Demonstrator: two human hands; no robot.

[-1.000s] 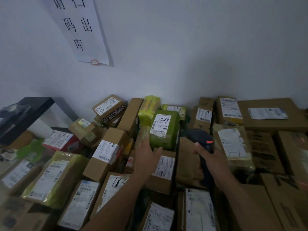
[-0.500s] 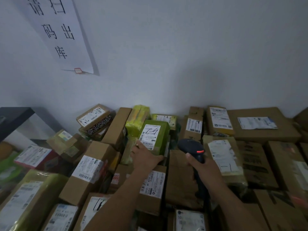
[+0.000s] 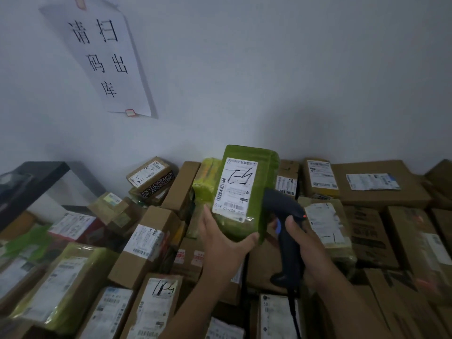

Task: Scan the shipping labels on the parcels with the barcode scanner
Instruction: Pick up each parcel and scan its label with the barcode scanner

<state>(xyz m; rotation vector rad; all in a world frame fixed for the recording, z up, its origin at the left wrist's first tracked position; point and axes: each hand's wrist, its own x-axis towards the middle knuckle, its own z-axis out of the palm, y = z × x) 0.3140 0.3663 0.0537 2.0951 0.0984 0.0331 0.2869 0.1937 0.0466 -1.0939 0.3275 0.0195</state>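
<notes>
Left hand [image 3: 220,243] grasps the lower end of a green plastic-wrapped rectangular parcel [image 3: 263,192], holding it upright above the pile at mid-scene. Its white shipping label [image 3: 235,189], marked with black handwriting, faces the near side. Right hand [image 3: 309,243] is clenched round the grip of a black pistol-shaped barcode scanner [image 3: 285,216]. The scanner's head sits just beside the parcel's right edge, with a small red light showing. Brown cardboard parcels [image 3: 127,265] with white labels crowd below, against a white wall [image 3: 293,81] bearing a white paper notice [image 3: 105,57].
</notes>
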